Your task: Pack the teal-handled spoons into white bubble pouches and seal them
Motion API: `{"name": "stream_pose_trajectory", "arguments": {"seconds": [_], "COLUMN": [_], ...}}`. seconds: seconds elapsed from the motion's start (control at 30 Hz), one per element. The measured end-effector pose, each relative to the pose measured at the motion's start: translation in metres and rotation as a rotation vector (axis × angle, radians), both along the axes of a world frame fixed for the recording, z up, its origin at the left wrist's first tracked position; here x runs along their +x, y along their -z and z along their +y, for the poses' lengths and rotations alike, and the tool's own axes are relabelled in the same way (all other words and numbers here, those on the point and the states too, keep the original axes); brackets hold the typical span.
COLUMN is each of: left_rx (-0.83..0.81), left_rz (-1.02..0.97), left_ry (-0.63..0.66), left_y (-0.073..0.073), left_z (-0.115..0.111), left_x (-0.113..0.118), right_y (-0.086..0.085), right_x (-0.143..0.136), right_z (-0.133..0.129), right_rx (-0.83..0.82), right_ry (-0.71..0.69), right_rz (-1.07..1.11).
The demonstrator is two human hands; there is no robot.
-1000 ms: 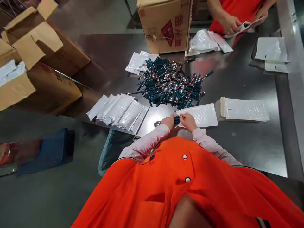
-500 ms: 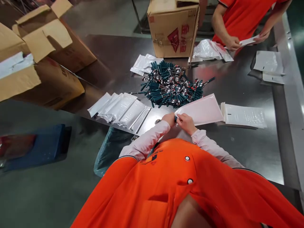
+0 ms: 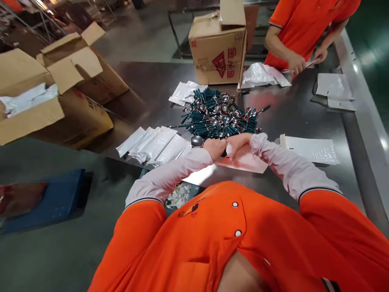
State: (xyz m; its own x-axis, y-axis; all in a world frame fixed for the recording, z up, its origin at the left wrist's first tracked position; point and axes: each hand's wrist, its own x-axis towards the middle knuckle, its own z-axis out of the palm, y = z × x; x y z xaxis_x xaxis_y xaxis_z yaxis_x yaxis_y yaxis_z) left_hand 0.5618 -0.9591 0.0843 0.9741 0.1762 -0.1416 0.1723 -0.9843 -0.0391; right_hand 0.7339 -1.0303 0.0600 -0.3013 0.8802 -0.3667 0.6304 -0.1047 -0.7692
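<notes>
Spoon (image 3: pixel 197 141) in the left hand (image 3: pixel 214 149), held in a closed fist, shiny round end poking out to the left. Right hand (image 3: pixel 238 144) right up against the left one, fingers curled over the end of a pale bag (image 3: pixel 251 162); hard to tell if gripping it. Just past both hands, a big pile of spoons (image 3: pixel 212 119) with dark green handles on the shiny counter (image 3: pixel 299 115). To the left, a row of white bags (image 3: pixel 153 144); to the right, a flat white stack (image 3: pixel 310 149).

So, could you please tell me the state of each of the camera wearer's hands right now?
Left hand: closed, holding at least one spoon.
Right hand: fingers curled, gripping one end of the mailer.
</notes>
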Motion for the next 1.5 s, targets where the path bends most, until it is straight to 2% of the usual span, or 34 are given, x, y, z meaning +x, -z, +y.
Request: {"name": "stream_pose_trajectory", "arguments": {"seconds": [0.07, 0.17, 0.23, 0.3, 0.33, 0.4, 0.47, 0.5, 0.57, 0.7, 0.77, 0.83, 0.97, 1.07, 1.23, 1.33, 1.43, 1.5], "left_rx": [0.059, 0.135, 0.147, 0.126, 0.102, 0.020, -0.122, -0.209, -0.377, -0.581, -0.666, -0.742, -0.904, -0.993, -0.971, -0.907, -0.867, -0.829], "left_rz": [-0.018, 0.001, 0.007, -0.067, -0.140, -0.298, -0.346, -0.334, -0.271, -0.088, -0.007, 0.043, 0.109, 0.005, -0.295, -0.318, -0.347, -0.419], "left_ry": [0.006, 0.041, 0.177, 0.335, 0.350, 0.206, 0.012, -0.030, 0.011, 0.188, 0.194, 0.118, -0.145, -0.264, -0.227, -0.250, -0.288, -0.291], "left_y": [-0.007, -0.011, -0.020, -0.036, -0.046, -0.062, -0.068, -0.066, -0.055, -0.022, -0.007, 0.006, 0.024, 0.025, 0.013, 0.007, 0.001, -0.001], "left_z": [-0.003, -0.006, -0.003, 0.008, 0.016, 0.036, 0.056, 0.062, 0.066, 0.043, 0.032, 0.032, 0.048, 0.055, 0.047, 0.041, 0.038, 0.037], "left_x": [-0.001, -0.005, -0.011, -0.017, -0.020, -0.022, -0.020, -0.018, -0.016, -0.023, -0.027, -0.030, -0.034, -0.041, -0.060, -0.066, -0.070, -0.069], "right_y": [0.013, 0.034, 0.043, 0.049, 0.051, 0.052, 0.050, 0.048, 0.044, 0.047, 0.057, 0.068, 0.079, 0.072, 0.048, 0.033, 0.021, 0.021], "right_x": [-0.017, -0.044, -0.058, -0.068, -0.072, -0.079, -0.088, -0.093, -0.102, -0.114, -0.113, -0.107, -0.090, -0.086, -0.085, -0.077, -0.073, -0.074], "right_z": [0.006, 0.007, 0.005, 0.002, 0.000, -0.007, -0.016, -0.020, -0.029, -0.042, -0.046, -0.052, -0.064, -0.074, -0.085, -0.085, -0.086, -0.085], "right_rx": [0.126, 0.353, 0.467, 0.523, 0.530, 0.553, 0.560, 0.549, 0.508, 0.439, 0.398, 0.353, 0.334, 0.383, 0.530, 0.617, 0.586, 0.537], "right_ry": [0.091, 0.285, 0.379, 0.422, 0.438, 0.516, 0.636, 0.691, 0.762, 0.804, 0.790, 0.804, 0.894, 0.899, 0.719, 0.669, 0.661, 0.683], "right_rz": [0.180, 0.203, 0.144, 0.116, 0.141, 0.249, 0.378, 0.427, 0.479, 0.629, 0.694, 0.693, 0.703, 0.720, 0.394, 0.261, 0.241, 0.276]}}
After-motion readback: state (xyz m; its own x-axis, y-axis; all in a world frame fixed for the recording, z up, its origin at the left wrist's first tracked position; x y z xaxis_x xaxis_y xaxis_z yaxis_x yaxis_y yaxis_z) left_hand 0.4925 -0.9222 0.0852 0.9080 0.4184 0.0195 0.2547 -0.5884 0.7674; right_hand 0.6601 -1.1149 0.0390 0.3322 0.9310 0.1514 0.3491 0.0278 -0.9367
